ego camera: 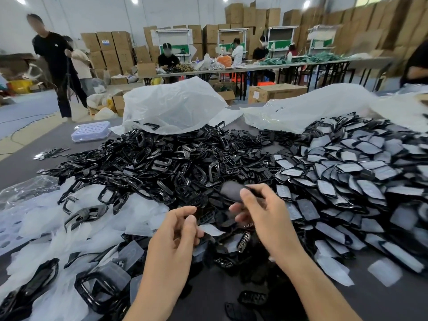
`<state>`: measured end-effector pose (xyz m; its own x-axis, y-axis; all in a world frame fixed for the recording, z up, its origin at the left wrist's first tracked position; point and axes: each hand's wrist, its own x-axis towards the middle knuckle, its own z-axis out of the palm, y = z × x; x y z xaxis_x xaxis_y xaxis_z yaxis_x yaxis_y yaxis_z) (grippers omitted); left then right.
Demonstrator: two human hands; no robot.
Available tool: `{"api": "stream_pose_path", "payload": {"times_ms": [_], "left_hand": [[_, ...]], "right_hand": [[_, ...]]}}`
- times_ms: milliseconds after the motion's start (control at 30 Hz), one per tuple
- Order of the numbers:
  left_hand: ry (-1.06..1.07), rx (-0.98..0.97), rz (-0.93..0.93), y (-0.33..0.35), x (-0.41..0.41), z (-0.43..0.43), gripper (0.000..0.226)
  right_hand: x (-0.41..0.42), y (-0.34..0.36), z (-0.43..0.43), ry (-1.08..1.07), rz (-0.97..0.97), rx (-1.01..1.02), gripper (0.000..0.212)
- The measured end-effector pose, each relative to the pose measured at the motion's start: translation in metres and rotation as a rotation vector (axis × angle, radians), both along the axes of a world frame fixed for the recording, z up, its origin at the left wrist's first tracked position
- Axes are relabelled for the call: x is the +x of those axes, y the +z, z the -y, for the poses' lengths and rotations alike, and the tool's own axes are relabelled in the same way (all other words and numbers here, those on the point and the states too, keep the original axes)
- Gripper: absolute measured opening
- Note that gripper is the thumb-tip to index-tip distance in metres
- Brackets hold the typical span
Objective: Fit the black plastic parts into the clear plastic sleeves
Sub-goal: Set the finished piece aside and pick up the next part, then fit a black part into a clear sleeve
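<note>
The right hand [261, 212] pinches a black part [231, 193] between thumb and fingers, just above the big heap of loose parts [162, 163] on the worktop [393, 302]. The left hand [176, 230] seems to hold a clear sleeve [212, 229] by one edge with curled fingers. The part looks light, stiff and glossy, so it may slip; I think it is better to grip its narrow sides. The sleeve looks thin and floppy; holding it near its mouth should keep it open. Filled sleeves [359, 181] lie to the right.
</note>
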<state>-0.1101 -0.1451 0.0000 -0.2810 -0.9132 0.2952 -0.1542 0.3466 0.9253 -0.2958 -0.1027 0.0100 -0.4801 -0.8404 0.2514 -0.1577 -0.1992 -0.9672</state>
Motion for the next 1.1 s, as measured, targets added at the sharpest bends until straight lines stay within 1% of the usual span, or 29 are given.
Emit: {"api": "stream_pose_path", "payload": {"times_ms": [67,133,167,200,233,300,367,433,500,533,600,667,700,767,833,933,1100], "left_hand": [[-0.021,0.007,0.013,-0.001,-0.001,-0.001,0.018],[-0.03,-0.013,0.048,-0.003,-0.002,-0.002,0.02],[-0.036,-0.033,0.079,-0.004,-0.003,-0.003,0.021],[-0.043,-0.063,0.12,-0.004,-0.003,-0.005,0.021],[-0.05,-0.101,0.17,-0.005,-0.002,-0.006,0.022],[-0.075,-0.188,0.29,-0.006,-0.001,-0.009,0.023],[-0.11,-0.32,0.435,-0.007,-0.001,-0.011,0.026],[-0.134,-0.509,0.548,-0.008,-0.003,-0.012,0.023],[-0.109,-0.697,0.609,-0.013,-0.006,-0.009,0.026],[-0.08,-0.754,0.638,-0.015,-0.006,-0.007,0.03],[0.003,-0.782,0.722,-0.017,-0.005,-0.002,0.038],[0.1,-0.739,0.848,-0.018,-0.003,0.001,0.047],[0.141,-0.706,0.907,-0.018,-0.002,0.004,0.05],[0.177,-0.639,0.975,-0.017,0.001,0.009,0.049],[0.188,-0.629,0.981,-0.02,0.003,0.013,0.04],[0.185,-0.605,0.982,-0.023,0.002,0.015,0.047],[0.174,-0.627,0.949,-0.023,0.002,0.014,0.043]], "right_hand": [[-0.03,0.007,-0.004,-0.258,0.169,-0.151,0.019],[-0.054,0.012,-0.012,-0.501,0.308,-0.285,0.046],[-0.061,0.013,-0.016,-0.585,0.348,-0.32,0.061],[-0.064,0.012,-0.018,-0.638,0.363,-0.332,0.07],[-0.063,0.012,-0.019,-0.657,0.353,-0.323,0.073],[-0.054,0.009,-0.016,-0.599,0.267,-0.27,0.066],[-0.04,0.005,-0.008,-0.472,0.116,-0.193,0.053],[-0.023,-0.001,-0.001,-0.341,-0.085,-0.096,0.043],[-0.01,-0.009,0.003,-0.21,-0.291,0.007,0.041],[-0.006,-0.015,0.005,-0.144,-0.387,0.059,0.042],[-0.002,-0.026,0.009,-0.024,-0.595,0.196,0.046],[0.0,-0.033,0.011,0.044,-0.802,0.312,0.047],[0.001,-0.035,0.011,0.061,-0.863,0.338,0.046],[0.004,-0.035,0.011,0.078,-0.893,0.35,0.043],[0.005,-0.034,0.011,0.085,-0.882,0.338,0.039],[0.005,-0.033,0.01,0.09,-0.858,0.322,0.032],[0.006,-0.033,0.01,0.074,-0.848,0.316,0.027]]}}
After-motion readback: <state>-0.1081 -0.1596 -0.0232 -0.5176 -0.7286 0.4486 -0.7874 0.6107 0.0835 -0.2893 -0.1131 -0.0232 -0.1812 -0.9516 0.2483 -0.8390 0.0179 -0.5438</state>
